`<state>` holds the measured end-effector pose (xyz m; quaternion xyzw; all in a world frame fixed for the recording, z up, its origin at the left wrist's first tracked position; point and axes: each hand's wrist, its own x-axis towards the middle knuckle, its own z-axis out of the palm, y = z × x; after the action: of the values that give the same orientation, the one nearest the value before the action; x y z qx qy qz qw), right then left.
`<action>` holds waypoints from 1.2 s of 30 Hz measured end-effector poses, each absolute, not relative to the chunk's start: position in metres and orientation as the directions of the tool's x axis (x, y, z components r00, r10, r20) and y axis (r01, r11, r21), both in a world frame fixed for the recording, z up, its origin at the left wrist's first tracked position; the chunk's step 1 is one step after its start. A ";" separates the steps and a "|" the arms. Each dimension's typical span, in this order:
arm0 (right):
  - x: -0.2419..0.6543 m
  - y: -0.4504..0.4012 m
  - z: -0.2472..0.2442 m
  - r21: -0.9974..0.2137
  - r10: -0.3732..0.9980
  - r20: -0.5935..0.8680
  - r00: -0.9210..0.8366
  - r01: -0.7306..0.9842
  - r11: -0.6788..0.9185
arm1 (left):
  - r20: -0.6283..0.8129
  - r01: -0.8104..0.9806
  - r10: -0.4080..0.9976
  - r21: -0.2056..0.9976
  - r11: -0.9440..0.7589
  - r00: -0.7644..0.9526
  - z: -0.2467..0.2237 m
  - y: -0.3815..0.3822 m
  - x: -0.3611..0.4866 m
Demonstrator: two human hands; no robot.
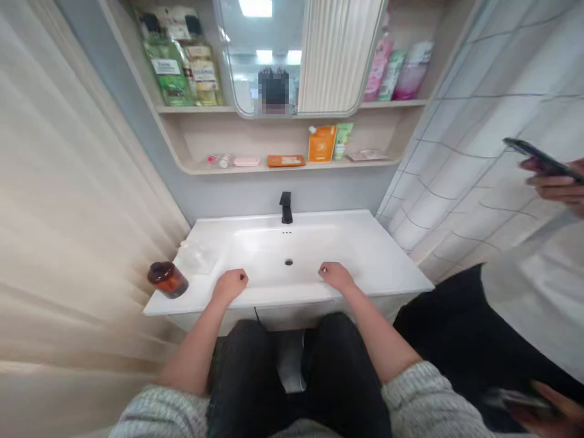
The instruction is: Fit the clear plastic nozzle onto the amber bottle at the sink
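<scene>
My left hand (230, 285) and my right hand (336, 275) rest on the front rim of a white ceramic washbasin (347, 267), fingers curled inward over the bowl and holding nothing. A round drain (288, 262) lies between them, and a black faucet (286, 207) stands at the back of the basin. Left of my left hand, an amber bottle with a dark cap (167, 280) lies tilted on the basin's ledge. A clear plastic sheet or bag (196, 255) sits just behind that bottle.
Above the basin are a mirrored cabinet (260, 55) and shelves holding toiletries (322, 143). A beige curtain (68, 182) hangs along the left. On the right are a tiled wall (456, 146) and another person's hand holding a phone (547, 173).
</scene>
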<state>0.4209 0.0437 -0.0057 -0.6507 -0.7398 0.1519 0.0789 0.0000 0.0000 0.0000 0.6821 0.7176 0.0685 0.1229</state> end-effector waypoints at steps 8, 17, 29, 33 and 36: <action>0.419 0.043 -0.005 -0.364 0.990 -0.086 -0.112 0.928 0.074 | -0.082 0.958 0.995 0.277 0.079 -0.058 -0.004 0.002 -0.001; 0.420 0.046 -0.007 -0.367 0.990 -0.085 -0.116 0.927 0.077 | -0.072 0.961 0.996 0.268 0.073 -0.055 -0.006 0.004 -0.002; 0.421 0.046 -0.006 -0.361 0.990 -0.084 -0.111 0.929 0.074 | -0.065 0.962 0.997 0.266 0.066 -0.050 -0.007 0.005 -0.002; 0.421 0.046 -0.005 -0.361 0.990 -0.090 -0.111 0.930 0.071 | -0.068 0.962 0.997 0.267 0.064 -0.047 -0.006 0.005 -0.001; 0.421 0.046 -0.005 -0.359 0.990 -0.083 -0.113 0.930 0.076 | -0.065 0.960 0.997 0.273 0.060 -0.044 -0.005 0.005 -0.001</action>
<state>0.4215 0.0459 -0.0053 -0.6595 -0.7279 0.1639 0.0913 -0.0010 0.0046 -0.0052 0.6810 0.7184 0.0774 0.1188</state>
